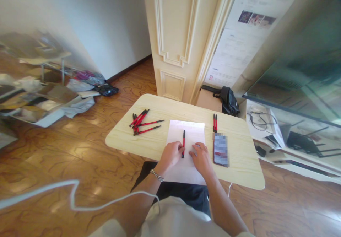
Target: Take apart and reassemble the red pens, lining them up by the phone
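A red pen [183, 141] with black ends lies lengthwise on a white sheet of paper [174, 132], its tip pointing away from me. My left hand [172, 153] has its thumb and curled fingers closed at the pen's lower half. On the paper just right of the pen rests my right hand [199, 154], fingers bent and apart, holding nothing. Several more red pens [141, 120] lie in a loose heap on the left of the table. Two red pens [215, 123] lie side by side above a phone [221, 151] at the right.
The pale wooden table [242, 151] has rounded corners. A black bag [229, 101] sits behind its right side, near a white cabinet [262, 127] with cables. A white cable [106, 205] crosses in front of my left arm. Boxes and bags [50, 98] clutter the left floor.
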A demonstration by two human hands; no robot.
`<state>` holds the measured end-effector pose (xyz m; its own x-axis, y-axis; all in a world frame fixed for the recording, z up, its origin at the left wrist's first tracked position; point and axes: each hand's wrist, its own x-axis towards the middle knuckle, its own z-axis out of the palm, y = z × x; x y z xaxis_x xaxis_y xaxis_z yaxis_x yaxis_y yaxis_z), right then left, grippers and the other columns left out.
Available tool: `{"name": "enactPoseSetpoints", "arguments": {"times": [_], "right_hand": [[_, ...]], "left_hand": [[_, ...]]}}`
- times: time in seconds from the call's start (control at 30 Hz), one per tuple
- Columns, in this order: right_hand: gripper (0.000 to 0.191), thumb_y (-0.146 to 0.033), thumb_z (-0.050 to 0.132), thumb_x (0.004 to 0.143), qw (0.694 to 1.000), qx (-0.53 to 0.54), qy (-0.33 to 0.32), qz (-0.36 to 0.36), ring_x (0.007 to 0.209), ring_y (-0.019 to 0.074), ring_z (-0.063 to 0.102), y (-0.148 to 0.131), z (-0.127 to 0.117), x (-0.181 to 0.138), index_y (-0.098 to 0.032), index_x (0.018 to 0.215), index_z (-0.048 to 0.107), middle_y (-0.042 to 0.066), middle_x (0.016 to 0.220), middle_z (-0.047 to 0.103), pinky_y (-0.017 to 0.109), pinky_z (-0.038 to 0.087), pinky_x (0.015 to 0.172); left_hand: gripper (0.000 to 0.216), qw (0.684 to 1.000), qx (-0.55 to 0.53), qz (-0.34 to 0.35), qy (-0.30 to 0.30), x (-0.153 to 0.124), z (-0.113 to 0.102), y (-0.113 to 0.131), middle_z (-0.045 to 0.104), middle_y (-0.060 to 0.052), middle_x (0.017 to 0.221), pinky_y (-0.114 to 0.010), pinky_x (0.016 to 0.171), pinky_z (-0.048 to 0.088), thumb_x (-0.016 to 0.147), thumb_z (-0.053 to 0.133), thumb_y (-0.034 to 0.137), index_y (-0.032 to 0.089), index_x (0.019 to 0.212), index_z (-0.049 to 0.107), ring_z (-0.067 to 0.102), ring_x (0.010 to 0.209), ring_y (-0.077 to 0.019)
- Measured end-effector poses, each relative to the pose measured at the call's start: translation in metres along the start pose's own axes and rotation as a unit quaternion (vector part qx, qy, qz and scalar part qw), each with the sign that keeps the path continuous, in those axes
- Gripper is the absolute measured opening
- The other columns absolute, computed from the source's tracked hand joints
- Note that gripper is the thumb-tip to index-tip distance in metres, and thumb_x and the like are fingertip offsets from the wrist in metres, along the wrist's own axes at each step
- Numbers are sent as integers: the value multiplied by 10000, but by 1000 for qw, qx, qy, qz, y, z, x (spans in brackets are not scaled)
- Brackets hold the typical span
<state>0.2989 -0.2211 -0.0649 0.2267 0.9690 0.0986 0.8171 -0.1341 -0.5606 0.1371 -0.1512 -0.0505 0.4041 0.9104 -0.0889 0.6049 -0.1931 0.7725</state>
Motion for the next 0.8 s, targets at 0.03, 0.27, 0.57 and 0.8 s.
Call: {"name": "enactPoseSetpoints", "arguments": {"times": [0.03,0.27,0.57,0.8], "right_hand": [[298,-234,585,816,1000,5,2,2,1071,260,515,-1,-2,1,-174,1097,663,121,1174,570,382,403,952],[246,-258,489,869,998,49,20,26,764,182,601,-12,-18,19,-193,1032,663,84,1002,650,319,448,779],[352,-512,509,847,992,-48,-60,99,799,245,631,-40,-2,66,-201,909,664,110,838,696,338,419,694],[407,-535,565,789,981,-117,-89,130,826,287,641,-48,9,86,-158,905,667,170,878,690,359,430,685]], "left_hand": [[171,1000,-6,3,0,-1,-2,-1,703,-79,773,-269,661,368,806,622,364,207,763,676,623,729,-204],[208,998,-57,-12,30,-11,-16,-8,686,-48,713,-266,636,375,793,621,407,213,747,680,606,667,-190],[219,993,-102,-25,53,-22,-22,-13,663,-25,659,-260,614,385,776,626,427,214,755,675,589,620,-175],[226,990,-124,-22,56,-22,-23,-11,672,-32,665,-258,599,390,801,589,425,218,765,673,603,634,-183]]}}
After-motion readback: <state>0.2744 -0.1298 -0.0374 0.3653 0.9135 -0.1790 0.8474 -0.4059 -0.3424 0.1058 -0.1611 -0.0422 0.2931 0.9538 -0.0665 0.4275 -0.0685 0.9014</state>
